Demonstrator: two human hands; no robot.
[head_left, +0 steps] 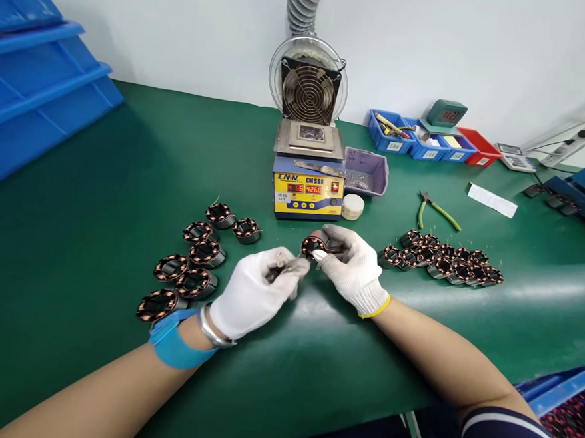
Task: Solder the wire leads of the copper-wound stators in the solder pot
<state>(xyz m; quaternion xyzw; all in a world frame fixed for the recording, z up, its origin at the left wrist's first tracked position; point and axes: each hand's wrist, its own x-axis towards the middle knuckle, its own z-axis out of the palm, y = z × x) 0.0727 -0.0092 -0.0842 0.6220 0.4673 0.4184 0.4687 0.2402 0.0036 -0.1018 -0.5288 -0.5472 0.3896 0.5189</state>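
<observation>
In the head view, my right hand (354, 263), in a white glove with a yellow cuff edge, grips a copper-wound motor stator (315, 244) between thumb and fingers. My left hand (262, 283), also gloved, is closed in a pinch at the stator's near left side, where a thin wire end shows at the fingertips. The left glove's fingertips are grey. Left of my hands stand several loose stators (206, 253), some with wire ends sticking up. To the right, more stators (462, 265) are grouped close together.
Behind my hands stands a solder pot (308, 197) with a lit display, a fan (309, 92) above it. Beside it are a purple tray (382, 185) and a round white tin (353, 207). Green-handled cutters (443, 215) lie right; blue bins (391, 140) line the back.
</observation>
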